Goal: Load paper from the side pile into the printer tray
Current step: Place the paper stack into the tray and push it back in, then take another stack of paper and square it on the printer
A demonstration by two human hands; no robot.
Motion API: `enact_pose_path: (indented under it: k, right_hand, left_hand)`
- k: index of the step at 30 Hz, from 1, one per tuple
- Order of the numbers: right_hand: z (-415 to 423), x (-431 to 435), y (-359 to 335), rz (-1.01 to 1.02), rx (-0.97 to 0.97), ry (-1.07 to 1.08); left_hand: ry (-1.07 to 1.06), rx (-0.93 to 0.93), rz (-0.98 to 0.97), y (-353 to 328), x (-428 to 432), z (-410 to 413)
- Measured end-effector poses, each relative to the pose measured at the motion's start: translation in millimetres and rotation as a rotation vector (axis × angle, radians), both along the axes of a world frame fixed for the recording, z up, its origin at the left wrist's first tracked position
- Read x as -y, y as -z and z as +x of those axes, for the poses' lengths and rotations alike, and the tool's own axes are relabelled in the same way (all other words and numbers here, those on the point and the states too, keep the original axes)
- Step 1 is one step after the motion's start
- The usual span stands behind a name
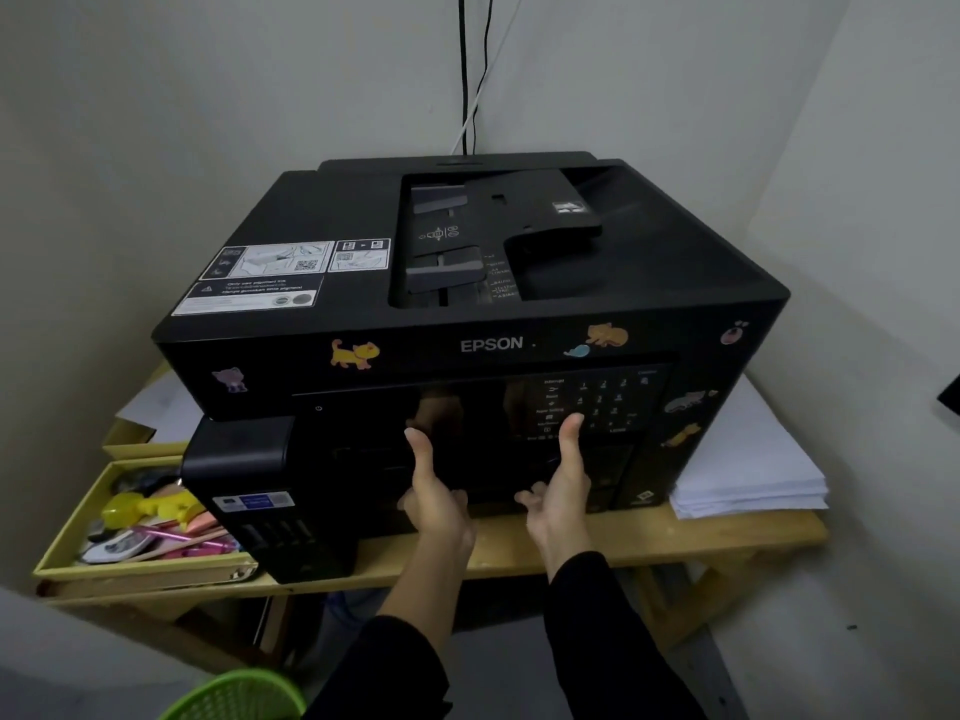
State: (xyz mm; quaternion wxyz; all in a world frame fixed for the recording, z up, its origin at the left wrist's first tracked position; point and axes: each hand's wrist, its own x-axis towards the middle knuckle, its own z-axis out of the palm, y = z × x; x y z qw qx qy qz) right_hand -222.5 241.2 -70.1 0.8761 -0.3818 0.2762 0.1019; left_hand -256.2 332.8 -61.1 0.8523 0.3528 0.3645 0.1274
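A black Epson printer (467, 283) with cat stickers stands on a wooden table (675, 537). Both my hands are at its lower front, below the control panel (597, 402). My left hand (436, 491) has its thumb up against the dark front and its fingers curled under a ledge there. My right hand (558, 485) mirrors it a little to the right. The tray itself is too dark to make out. A white paper pile (748, 470) lies on the table right of the printer.
A yellow open box (67, 532) of pens and small items sits left of the printer, with loose sheets (156, 407) behind it. A green basket (239, 693) is at the bottom edge. Walls close in behind and on both sides; cables (467, 96) hang behind.
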Motion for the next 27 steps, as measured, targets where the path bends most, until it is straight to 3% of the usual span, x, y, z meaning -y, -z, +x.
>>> enact_pose_path:
  k: [3,6,8,11,16,23,27]
  right_hand:
    - [-1,2,-1,-0.082,-0.008,-0.051]
    - [-3,1,-4,-0.14,-0.021,-0.029]
    - [-7,0,0,-0.202,-0.062,0.043]
    - [-12,4,14,-0.294,-0.163,0.22]
    - [-12,45,33,-0.525,-0.088,0.346]
    - [33,146,45,-0.763,-0.096,0.35]
    - [70,218,43,-0.892,-0.052,0.283]
  left_hand:
    - [0.08,-0.023,0.046,-3,-3,-4]
    - [0.124,-0.178,0.145,3,-3,-6]
    - [0.162,-0.319,0.204,12,1,-9]
    - [0.338,-0.387,0.371,27,20,-16]
    - [0.631,-0.258,0.655,42,55,-10]
    - [0.97,-0.097,0.864,42,155,40]
    - [1.057,-0.068,0.933,39,227,79]
